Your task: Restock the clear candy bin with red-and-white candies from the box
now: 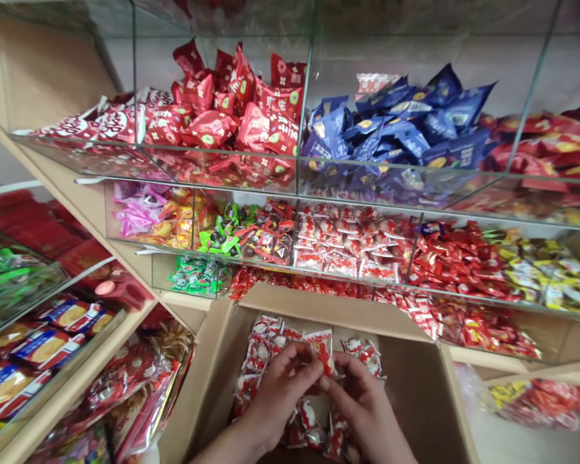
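One packet [323,348], and two hands had it! Left hand [281,390] and right hand [366,401] each pinched a side, over one box [328,308], towards its far edge; sweets [258,351], too many to count, crowded its left.

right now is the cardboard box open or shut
Open: no flap covers the top of the cardboard box, and red-and-white wrapped sweets show inside.
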Available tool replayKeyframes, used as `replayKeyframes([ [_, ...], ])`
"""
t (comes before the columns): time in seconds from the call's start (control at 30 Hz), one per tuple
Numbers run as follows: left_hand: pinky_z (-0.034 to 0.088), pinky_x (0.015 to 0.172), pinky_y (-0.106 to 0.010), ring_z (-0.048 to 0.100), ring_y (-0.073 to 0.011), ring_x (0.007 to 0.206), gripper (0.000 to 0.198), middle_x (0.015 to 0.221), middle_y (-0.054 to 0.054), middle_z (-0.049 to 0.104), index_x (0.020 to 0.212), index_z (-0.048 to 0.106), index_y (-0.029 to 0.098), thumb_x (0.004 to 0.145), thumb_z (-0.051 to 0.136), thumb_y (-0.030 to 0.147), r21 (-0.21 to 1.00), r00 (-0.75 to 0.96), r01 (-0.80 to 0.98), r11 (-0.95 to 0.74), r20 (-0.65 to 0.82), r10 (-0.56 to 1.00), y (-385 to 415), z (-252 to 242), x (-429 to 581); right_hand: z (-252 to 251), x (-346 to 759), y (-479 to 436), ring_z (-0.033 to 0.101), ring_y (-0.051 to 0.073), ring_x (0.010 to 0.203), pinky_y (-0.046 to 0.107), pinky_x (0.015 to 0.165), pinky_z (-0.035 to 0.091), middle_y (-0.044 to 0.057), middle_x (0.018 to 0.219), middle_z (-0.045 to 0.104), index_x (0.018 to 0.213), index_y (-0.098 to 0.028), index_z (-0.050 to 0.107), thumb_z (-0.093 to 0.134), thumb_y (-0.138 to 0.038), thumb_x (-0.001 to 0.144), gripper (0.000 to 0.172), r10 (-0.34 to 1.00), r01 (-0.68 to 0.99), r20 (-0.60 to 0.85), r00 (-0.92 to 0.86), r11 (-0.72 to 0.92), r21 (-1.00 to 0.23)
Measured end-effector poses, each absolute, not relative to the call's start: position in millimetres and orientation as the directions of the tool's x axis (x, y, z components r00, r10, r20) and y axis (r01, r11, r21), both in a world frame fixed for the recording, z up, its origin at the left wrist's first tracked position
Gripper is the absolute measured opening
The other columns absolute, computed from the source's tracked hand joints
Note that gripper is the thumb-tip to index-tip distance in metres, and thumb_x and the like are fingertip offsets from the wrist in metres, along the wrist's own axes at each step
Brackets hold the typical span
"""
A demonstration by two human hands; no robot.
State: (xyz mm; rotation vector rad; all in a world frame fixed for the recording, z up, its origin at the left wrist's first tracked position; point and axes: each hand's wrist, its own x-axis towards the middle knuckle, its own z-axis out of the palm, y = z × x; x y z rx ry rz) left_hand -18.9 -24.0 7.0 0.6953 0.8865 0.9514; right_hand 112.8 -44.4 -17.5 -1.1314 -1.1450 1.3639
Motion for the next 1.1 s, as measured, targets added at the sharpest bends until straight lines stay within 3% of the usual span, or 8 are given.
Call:
replayKeyframes([
  [0.17, 0.043, 0.076, -0.027, 0.054, -0.0141, 0.080, 0.017, 0.081, -0.001, 0.060, 0.081, 0.059, 0.019, 0.069, 0.066, 0.028, 0.812, 0.289, -0.467, 0.350, -0.234, 0.928, -13.9, 18.3, -17.4, 8.8, 112.4, -28.1, 0.057, 0.021, 0.095, 0.033, 0.083, 0.046, 0.007, 0.101, 0.063, 0.098, -0.023, 0.058, 0.063, -0.034, 0.071, 0.029, 1.000, -0.034, 0.029, 0.003, 0.029, -0.999],
  [0.3, 0.044, 0.071, -0.026, 0.056, -0.0157, 0.081, 0.020, 0.087, -0.001, 0.060, 0.085, 0.058, 0.022, 0.069, 0.064, 0.033, 0.824, 0.276, -0.453, 0.340, -0.233, 0.932, -9.0, 20.6, -23.2, 29.9, 113.3, -10.5, 0.062, 0.019, 0.077, 0.031, 0.070, 0.050, 0.006, 0.086, 0.067, 0.090, -0.022, 0.060, 0.065, -0.037, 0.069, 0.027, 0.996, -0.065, 0.041, -0.082, 0.036, -0.997],
  [0.4, 0.042, 0.066, -0.024, 0.056, -0.0153, 0.078, 0.022, 0.085, -0.001, 0.059, 0.084, 0.057, 0.022, 0.069, 0.063, 0.036, 0.884, 0.243, -0.323, 0.337, -0.267, 0.933, -8.3, 17.3, -32.3, 47.8, 127.5, 20.0, 0.059, 0.015, 0.067, 0.028, 0.062, 0.049, 0.005, 0.080, 0.066, 0.089, -0.020, 0.059, 0.064, -0.037, 0.069, 0.027, 0.989, 0.088, 0.145, -0.006, 0.145, -0.986],
  [0.47, 0.040, 0.067, -0.024, 0.054, -0.0142, 0.075, 0.021, 0.080, 0.001, 0.058, 0.082, 0.057, 0.021, 0.068, 0.064, 0.035, 0.922, 0.236, -0.234, 0.308, -0.253, 0.938, -8.0, 13.0, -36.7, 59.0, 140.1, 50.9, 0.058, 0.015, 0.069, 0.028, 0.063, 0.047, 0.006, 0.084, 0.065, 0.092, -0.019, 0.059, 0.063, -0.037, 0.069, 0.029, 0.962, 0.248, 0.270, 0.049, 0.250, -0.936],
  [0.53, 0.039, 0.067, -0.023, 0.052, -0.0129, 0.072, 0.020, 0.075, 0.002, 0.057, 0.081, 0.056, 0.020, 0.068, 0.063, 0.034, 0.950, 0.254, -0.170, 0.264, -0.216, 0.943, -7.9, 7.6, -38.6, 67.1, 148.8, 83.8, 0.057, 0.016, 0.071, 0.030, 0.066, 0.046, 0.006, 0.086, 0.064, 0.092, -0.018, 0.059, 0.062, -0.036, 0.069, 0.030, 0.942, 0.383, 0.335, -0.004, 0.311, -0.870],
  [0.7, 0.038, 0.064, -0.024, 0.049, -0.0117, 0.065, 0.017, 0.070, 0.002, 0.054, 0.077, 0.054, 0.017, 0.068, 0.060, 0.030, 0.959, 0.331, -0.085, 0.270, -0.228, 0.916, -12.0, -6.6, -39.4, 73.7, 141.9, 131.2, 0.058, 0.015, 0.071, 0.029, 0.066, 0.045, 0.006, 0.086, 0.064, 0.094, -0.016, 0.055, 0.056, -0.030, 0.070, 0.028, 0.935, 0.471, 0.276, -0.221, 0.350, -0.810],
  [0.97, 0.036, 0.062, -0.022, 0.045, -0.0106, 0.064, 0.012, 0.065, 0.003, 0.049, 0.074, 0.051, 0.017, 0.067, 0.056, 0.026, 0.949, 0.360, 0.049, 0.310, -0.306, 0.881, -24.2, -29.3, -44.6, 85.6, 130.4, 123.8, 0.056, 0.016, 0.066, 0.029, 0.063, 0.043, 0.003, 0.075, 0.063, 0.086, -0.018, 0.058, 0.052, -0.029, 0.073, 0.018, 0.905, 0.661, 0.216, -0.366, 0.416, -0.625],
  [1.1, 0.035, 0.062, -0.021, 0.044, -0.0099, 0.064, 0.011, 0.067, 0.004, 0.049, 0.076, 0.053, 0.017, 0.069, 0.055, 0.025, 0.948, 0.422, 0.115, 0.296, -0.316, 0.850, -25.9, -36.1, -43.1, 87.4, 133.9, 124.8, 0.056, 0.015, 0.065, 0.027, 0.061, 0.043, 0.002, 0.074, 0.063, 0.086, -0.018, 0.058, 0.054, -0.030, 0.073, 0.019, 0.906, 0.639, 0.219, -0.363, 0.413, -0.649],
])
